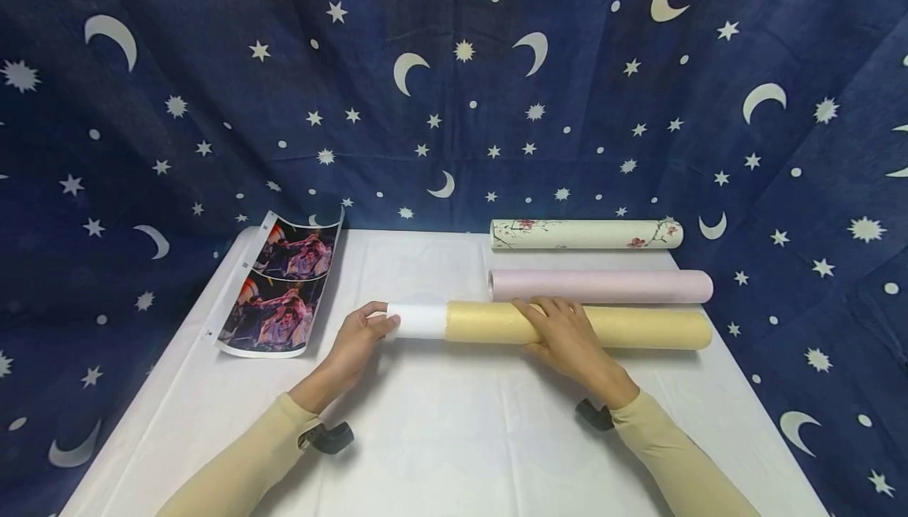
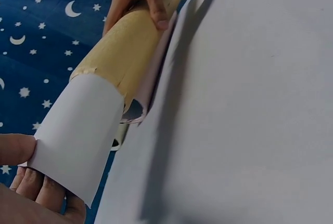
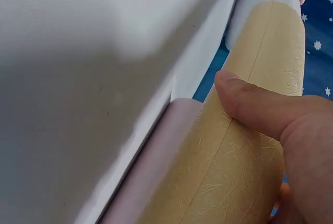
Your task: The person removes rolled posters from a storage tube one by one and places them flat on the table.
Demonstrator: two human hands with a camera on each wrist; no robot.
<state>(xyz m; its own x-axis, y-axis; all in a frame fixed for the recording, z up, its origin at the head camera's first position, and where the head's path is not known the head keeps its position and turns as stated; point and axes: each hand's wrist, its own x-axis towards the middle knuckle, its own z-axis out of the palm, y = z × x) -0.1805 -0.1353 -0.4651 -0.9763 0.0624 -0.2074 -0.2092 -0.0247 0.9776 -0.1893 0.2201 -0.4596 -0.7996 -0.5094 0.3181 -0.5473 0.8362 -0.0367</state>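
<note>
In the head view a yellow textured paper roll [image 1: 645, 328] is held crosswise over the table by my right hand [image 1: 567, 337]. The thumb lies along its near side, with the fingers over the top. From the roll's left end sticks out a rolled white paper sheet [image 1: 418, 321], slightly narrower than the yellow. My left hand [image 1: 358, 347] pinches the sheet's free left edge between thumb and fingers. The left wrist view shows the thumb outside the white paper [image 2: 78, 135] and the other fingers at its open end. How far the white paper reaches inside is hidden.
Behind the yellow roll lies a pale pink roll [image 1: 603, 286], and farther back a cream roll with red blossoms [image 1: 589, 235]. A curled printed sheet [image 1: 280, 288] with two stage pictures rests at the left on the white-covered table [image 1: 454, 438]. A dark blue star-and-moon cloth [image 1: 454, 91] hangs behind.
</note>
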